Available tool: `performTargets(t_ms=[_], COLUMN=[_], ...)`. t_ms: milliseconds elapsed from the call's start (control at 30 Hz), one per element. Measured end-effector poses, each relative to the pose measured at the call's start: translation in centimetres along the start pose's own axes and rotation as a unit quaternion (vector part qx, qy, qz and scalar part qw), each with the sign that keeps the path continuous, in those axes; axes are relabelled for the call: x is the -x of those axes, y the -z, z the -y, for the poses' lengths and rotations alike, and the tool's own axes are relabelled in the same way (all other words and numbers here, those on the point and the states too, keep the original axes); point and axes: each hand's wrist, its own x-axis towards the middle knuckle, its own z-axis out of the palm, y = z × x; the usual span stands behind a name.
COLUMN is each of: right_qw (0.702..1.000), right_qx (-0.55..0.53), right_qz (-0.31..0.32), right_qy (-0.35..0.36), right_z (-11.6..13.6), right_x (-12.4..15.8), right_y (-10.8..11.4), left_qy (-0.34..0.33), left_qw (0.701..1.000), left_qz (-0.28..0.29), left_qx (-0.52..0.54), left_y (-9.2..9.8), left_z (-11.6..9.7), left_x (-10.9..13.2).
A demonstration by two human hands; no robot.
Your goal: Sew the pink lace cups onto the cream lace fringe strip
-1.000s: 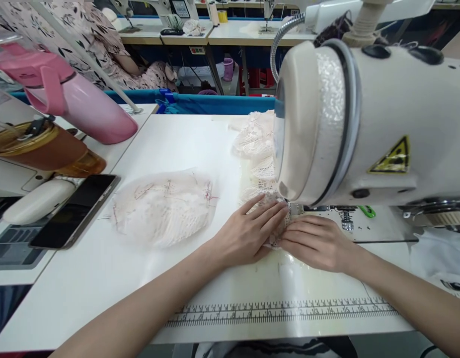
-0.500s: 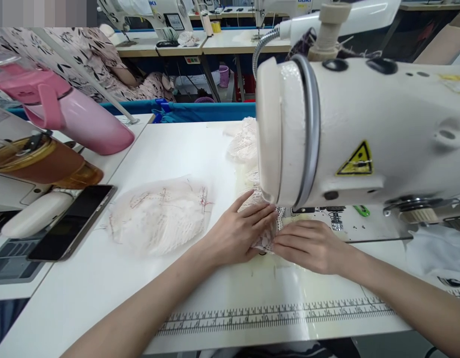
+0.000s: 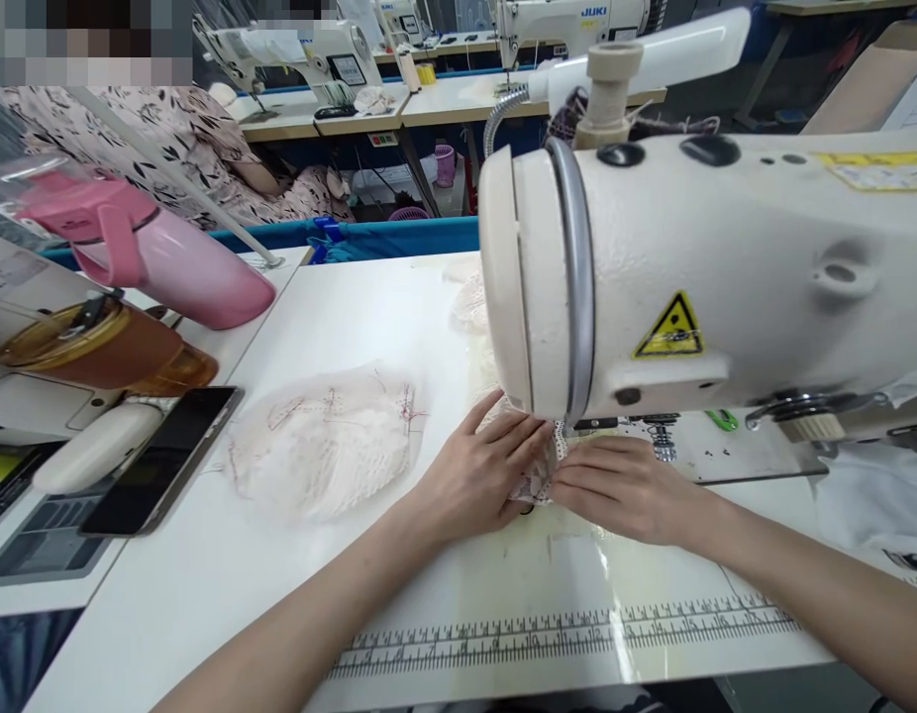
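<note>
Lace piece (image 3: 537, 483) pressed flat beneath the head of the sewing machine (image 3: 688, 277).
It lies on the white table (image 3: 369, 297), where the left hand (image 3: 477, 475) and right hand (image 3: 626, 490) rest on it, fingers stretched flat, fingertips nearly meeting, gripping nothing. A lace pile (image 3: 321, 441) sits near the left hand, with a phone (image 3: 161, 460) and a pink bottle (image 3: 172, 267) farther left.

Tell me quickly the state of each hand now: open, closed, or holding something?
Left hand: open, fingers flat, pressing down the lace piece by the sewing machine.
Right hand: open, flat on the same lace piece, gripping nothing.
</note>
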Motion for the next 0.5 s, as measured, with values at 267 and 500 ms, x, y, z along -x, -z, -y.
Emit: performTargets(t_ms=[267,500], right_qw=[0.997,0.995], right_qx=[0.055,0.082], right_qz=[0.04,0.041], right_qy=[-0.042,-0.044], right_z=[0.0,-0.5], right_x=[1.1,0.9], right_y=[0.0,0.6], left_qy=[0.02,0.02], left_qw=[0.999,0.999], left_qz=[-0.002,-0.011], left_qx=[-0.032,-0.045], left_y=[-0.3,-0.3], left_z=[-0.7,-1.0], left_x=[-0.2,-0.3])
